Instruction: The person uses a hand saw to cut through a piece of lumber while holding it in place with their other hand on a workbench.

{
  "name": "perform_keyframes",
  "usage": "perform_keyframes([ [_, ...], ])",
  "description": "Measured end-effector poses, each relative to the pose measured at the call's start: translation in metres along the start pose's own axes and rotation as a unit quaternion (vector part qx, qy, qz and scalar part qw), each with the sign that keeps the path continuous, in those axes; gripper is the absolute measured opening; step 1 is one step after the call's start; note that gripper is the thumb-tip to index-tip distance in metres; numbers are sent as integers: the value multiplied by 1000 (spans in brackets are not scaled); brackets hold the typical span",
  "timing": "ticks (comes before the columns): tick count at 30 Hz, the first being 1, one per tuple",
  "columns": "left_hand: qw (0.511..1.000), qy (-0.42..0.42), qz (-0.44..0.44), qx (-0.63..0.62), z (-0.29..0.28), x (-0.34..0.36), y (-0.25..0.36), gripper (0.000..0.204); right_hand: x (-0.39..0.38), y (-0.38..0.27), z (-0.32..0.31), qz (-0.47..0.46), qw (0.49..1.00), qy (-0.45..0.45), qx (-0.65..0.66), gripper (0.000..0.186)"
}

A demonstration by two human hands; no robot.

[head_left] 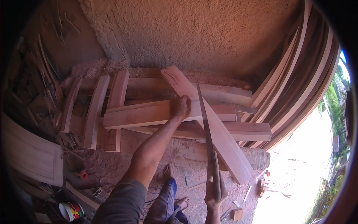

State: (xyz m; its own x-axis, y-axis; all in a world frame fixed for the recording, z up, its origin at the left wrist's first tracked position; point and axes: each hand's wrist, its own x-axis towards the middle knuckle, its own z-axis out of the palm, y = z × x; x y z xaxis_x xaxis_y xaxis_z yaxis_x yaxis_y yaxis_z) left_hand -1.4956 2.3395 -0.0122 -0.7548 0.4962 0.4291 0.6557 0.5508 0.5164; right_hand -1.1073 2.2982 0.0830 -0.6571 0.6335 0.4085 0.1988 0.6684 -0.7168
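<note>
Now the left hand [180, 107] presses flat on a plank [149, 115] atop the wood pile, while the right hand [215, 192] grips a handsaw [207, 130]; sawing seems underway, and needs steady strokes.

Workshop interior under warm reddish light. A rough plastered wall [194, 33] fills the upper field. Long curved planks [298, 82] lean against it at right. The dirt floor [123, 164] carries sawdust and wood offcuts [44, 86] at left. Bright daylight and green trees [333, 108] appear at right.
</note>
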Motion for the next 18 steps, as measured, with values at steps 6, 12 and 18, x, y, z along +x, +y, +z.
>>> perform_keyframes([
  [6, 1000, 9, -17, 10, -5, 1, 16, 25, -5, 14, 7, -17, 998, -3, -58, 53],
  [12, 997, -32, -58, 40, -7, 4, 20, 30, -7, 17, 5, 3, 1000, 7, -9, 54],
  [18, 996, -40, -74, 41, -6, 4, 21, 35, -1, 20, 1, -13, 1000, 6, -10, 56],
])
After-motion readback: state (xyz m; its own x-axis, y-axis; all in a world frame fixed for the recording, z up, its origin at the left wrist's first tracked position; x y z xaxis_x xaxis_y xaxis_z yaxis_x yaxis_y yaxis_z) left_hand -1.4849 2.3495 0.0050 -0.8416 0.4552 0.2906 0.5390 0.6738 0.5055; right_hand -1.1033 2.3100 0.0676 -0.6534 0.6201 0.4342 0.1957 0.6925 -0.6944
